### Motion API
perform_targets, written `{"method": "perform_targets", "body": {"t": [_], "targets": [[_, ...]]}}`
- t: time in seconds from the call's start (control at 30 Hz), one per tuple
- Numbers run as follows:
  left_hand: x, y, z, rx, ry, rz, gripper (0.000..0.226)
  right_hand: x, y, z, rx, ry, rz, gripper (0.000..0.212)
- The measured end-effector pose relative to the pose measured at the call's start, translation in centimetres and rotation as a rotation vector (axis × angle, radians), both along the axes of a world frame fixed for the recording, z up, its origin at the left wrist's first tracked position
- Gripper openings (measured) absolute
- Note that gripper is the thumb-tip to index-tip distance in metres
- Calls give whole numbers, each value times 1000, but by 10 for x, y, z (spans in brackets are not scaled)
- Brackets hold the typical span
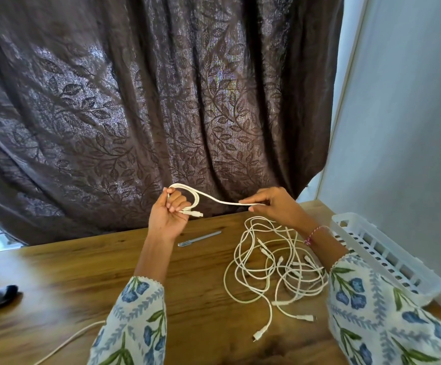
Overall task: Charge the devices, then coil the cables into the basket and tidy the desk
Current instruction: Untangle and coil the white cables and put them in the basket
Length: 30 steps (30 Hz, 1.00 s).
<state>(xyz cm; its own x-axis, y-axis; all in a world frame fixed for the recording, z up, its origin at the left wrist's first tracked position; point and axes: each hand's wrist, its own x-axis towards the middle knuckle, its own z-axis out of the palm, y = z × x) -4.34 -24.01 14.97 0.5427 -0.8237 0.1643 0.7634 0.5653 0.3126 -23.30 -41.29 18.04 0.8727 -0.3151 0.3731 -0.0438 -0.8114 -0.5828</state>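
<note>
Dark brown curtain (161, 101) with a leaf pattern hangs behind the wooden tabletop (187, 272), and a pale wall (411, 114) rises at the right. Both hands are raised above the far part of the tabletop, working 1 white cable (214, 200). The left hand (169, 214) has its fingers curled round a loop of this cable, with the loop arching over the fist and a connector end sticking out just to the right of the fingers. The right hand (272, 204) pinches the same cable between thumb and fingertips, so the cord runs in a shallow sag between the 2 hands. A pink and white thread bracelet (315, 234) sits on the right wrist, and both arms wear floral sleeves (372, 299).

Below the right hand, a loose tangle of white cables (274, 267) lies on the tabletop, several connector ends showing among the loops. A white slotted basket (382, 256) stands at the right edge of the tabletop, just beside the tangle. A grey pen (199, 238) lies near the far edge, between the arms. At the left edge, a small black device (0, 296) rests on the tabletop with a white cord (64, 343) near it; whether the cord is plugged in cannot be told.
</note>
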Motion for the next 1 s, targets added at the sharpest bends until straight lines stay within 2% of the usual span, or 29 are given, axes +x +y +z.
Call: {"method": "perform_targets", "body": {"t": [0.13, 0.23, 0.33, 0.57, 0.83, 1.0], "targets": [[2, 5, 1, 99, 25, 93, 47, 2, 0, -6, -52, -103, -67, 21], [-1, 4, 1, 211, -20, 110, 42, 8, 7, -9, -251, 7, -13, 19], [-7, 2, 4, 379, -149, 120, 37, 12, 18, -3, -317, 100, 3, 20], [-50, -20, 8, 727, -547, 130, 35, 30, 40, 10, -237, 41, 106, 19], [-68, -27, 3, 691, -637, -101, 32, 32, 29, 9, 60, -55, 36, 6], [-64, -25, 1, 546, -437, -262, 40, 25, 18, 1, 310, -113, 55, 10]]}}
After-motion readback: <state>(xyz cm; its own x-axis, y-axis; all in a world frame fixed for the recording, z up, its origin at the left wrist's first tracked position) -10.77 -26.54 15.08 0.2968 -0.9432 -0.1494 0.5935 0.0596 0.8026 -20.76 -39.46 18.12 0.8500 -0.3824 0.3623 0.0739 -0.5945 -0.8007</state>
